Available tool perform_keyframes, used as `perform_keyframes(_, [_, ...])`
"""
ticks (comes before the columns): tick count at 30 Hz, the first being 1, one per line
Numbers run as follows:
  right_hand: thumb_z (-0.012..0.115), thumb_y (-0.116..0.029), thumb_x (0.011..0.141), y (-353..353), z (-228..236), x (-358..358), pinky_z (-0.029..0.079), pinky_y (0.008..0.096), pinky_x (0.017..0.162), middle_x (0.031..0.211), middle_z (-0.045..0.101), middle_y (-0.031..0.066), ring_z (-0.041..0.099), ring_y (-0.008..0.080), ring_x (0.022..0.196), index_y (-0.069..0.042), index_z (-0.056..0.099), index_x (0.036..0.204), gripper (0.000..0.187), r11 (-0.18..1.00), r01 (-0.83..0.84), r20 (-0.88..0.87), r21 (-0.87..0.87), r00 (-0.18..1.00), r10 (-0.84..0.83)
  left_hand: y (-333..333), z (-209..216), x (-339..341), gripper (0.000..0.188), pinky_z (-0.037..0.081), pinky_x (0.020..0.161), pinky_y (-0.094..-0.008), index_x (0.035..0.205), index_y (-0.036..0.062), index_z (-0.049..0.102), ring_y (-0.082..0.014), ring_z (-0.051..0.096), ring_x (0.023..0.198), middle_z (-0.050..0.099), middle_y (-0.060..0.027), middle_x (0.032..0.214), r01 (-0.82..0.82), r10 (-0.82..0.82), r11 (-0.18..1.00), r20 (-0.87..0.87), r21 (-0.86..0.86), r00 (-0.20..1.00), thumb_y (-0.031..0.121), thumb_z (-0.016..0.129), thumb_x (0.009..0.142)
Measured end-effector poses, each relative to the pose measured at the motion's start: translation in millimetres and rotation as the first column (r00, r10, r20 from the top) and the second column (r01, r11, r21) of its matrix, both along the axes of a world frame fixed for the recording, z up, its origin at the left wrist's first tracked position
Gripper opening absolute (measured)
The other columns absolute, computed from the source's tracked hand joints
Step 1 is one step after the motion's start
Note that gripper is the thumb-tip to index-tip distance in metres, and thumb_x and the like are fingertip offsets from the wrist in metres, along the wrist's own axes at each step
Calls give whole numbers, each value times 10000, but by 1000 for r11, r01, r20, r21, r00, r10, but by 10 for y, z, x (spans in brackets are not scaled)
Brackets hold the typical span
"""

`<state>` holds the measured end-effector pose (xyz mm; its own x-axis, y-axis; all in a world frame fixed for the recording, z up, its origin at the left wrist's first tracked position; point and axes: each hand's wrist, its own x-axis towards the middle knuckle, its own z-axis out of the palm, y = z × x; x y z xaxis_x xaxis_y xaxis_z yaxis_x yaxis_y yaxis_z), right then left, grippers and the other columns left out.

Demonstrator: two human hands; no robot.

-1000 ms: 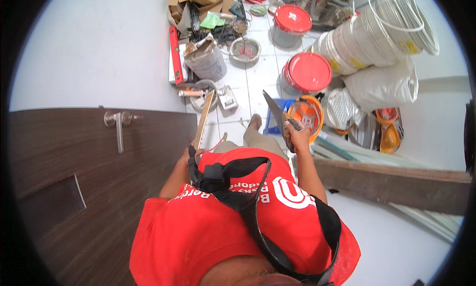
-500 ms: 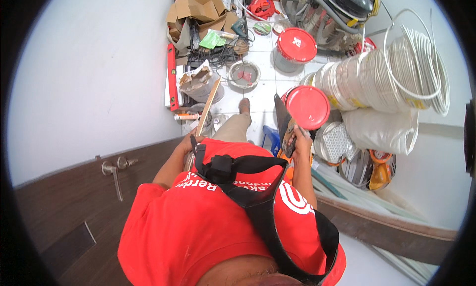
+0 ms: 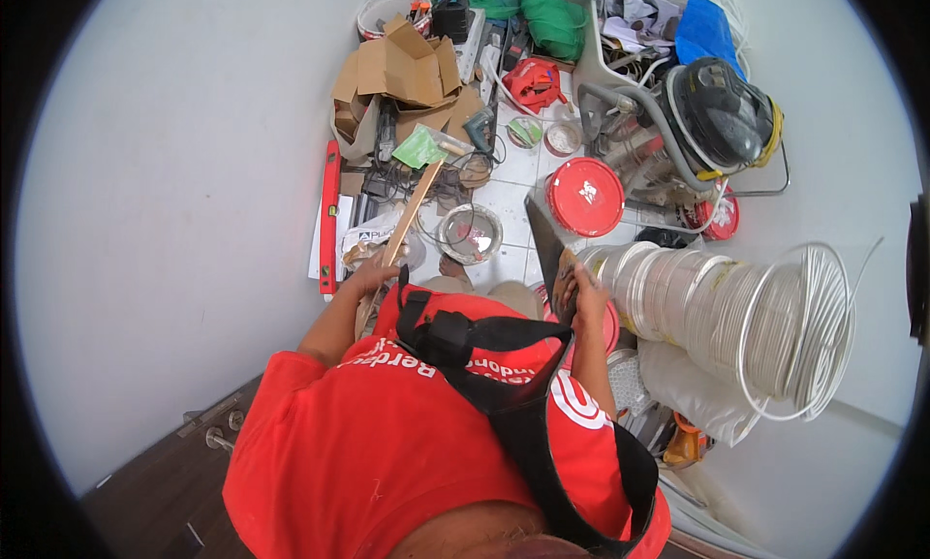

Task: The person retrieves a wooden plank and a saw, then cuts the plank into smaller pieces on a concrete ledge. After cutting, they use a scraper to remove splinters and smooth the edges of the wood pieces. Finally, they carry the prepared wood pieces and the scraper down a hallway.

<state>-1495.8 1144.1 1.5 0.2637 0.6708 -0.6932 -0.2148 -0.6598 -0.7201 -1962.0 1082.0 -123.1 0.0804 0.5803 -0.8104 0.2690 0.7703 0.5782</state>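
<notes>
My left hand (image 3: 370,273) is closed around a narrow light wooden strip (image 3: 415,208), which slants up and away from me. Its lower end runs down beside my red shirt. My right hand (image 3: 584,299) grips the handle of a handsaw (image 3: 546,241). The saw's dark, tapering blade points away from me, its tip beside a red-lidded bucket (image 3: 585,197). Strip and saw are held apart, with a dirty round basin (image 3: 470,234) on the floor beyond and between them. My right forearm partly hides another red lid.
To the left, a red spirit level (image 3: 330,215) leans by the white wall, near cardboard boxes (image 3: 407,65), cables and a drill (image 3: 479,130). On the right are stacked coils of white cable or tubing (image 3: 717,302) and a black-topped vacuum cleaner (image 3: 719,113).
The view has shifted forward, showing more of the far floor, and I stand nearer the basin. Both hands keep hold of the wooden strip and the handsaw.
</notes>
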Motion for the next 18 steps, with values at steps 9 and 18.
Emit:
perform_keyframes(9, [609,-338,950,1739,-137,-91,406,291,411,573,544,21,494,149,423,-89,601,765,311,996,87,-105,10,991,-86,-201,-263,-56,730,485,839,-324,1367,66,498,-212,605,1030,643,-130,1132,-317,298,942,153,112,942,351,788,761])
perform_keyframes(18, [702,-186,878,3562,-340,135,387,284,421,605,544,34,483,133,444,44,600,1061,312,940,98,95,328,986,-136,-273,253,195,734,486,850,-327,1374,54,488,-210,602,1033,641,-125,1140,-311,305,950,-182,-6,935,313,792,759])
